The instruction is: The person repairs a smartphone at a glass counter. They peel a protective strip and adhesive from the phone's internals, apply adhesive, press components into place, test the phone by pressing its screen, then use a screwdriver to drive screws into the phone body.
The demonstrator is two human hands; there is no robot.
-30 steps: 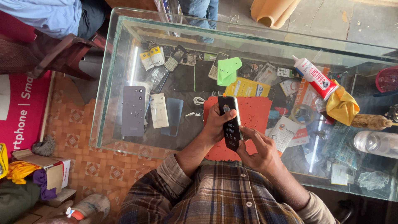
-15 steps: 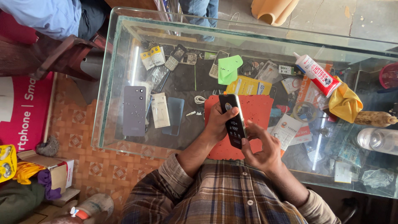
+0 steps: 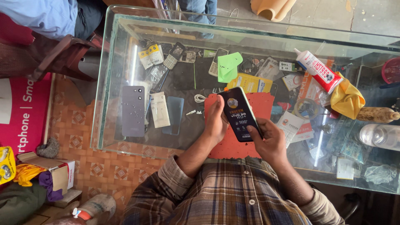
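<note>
- The left hand (image 3: 216,121) is curled around the left edge of a phone (image 3: 240,113), fingers wrapped on it, thumb on the near side.
- The right hand (image 3: 268,139) grips the phone's lower right corner, thumb (image 3: 253,139) pressed on the face near the bottom edge.
- The phone is held face up above the surface (image 3: 125,143), dark face with a printed film or card on it, top end tilted toward the far left. It hangs over a red mat (image 3: 233,141), apart from it so far as can be told.
- The surface is a glass-topped case; the mat lies on its near middle part.
- A green cloth (image 3: 229,66) lies far of the phone, a yellow packet (image 3: 250,83) just beside it on the right.
- A glue tube (image 3: 318,71), white with red print, lies at the far right, tilted; a yellow rag (image 3: 346,100) lies just near of it, touching.
- A clear bottle (image 3: 381,135) lies on its side at the right edge.
- Under the glass to the left: a grey phone back (image 3: 133,110), a white packet (image 3: 159,109) and a blue panel (image 3: 173,115), side by side.
- Another person's blue sleeve (image 3: 46,16) shows at far left, apart from the case.
- The person wears a plaid shirt (image 3: 225,196).
</note>
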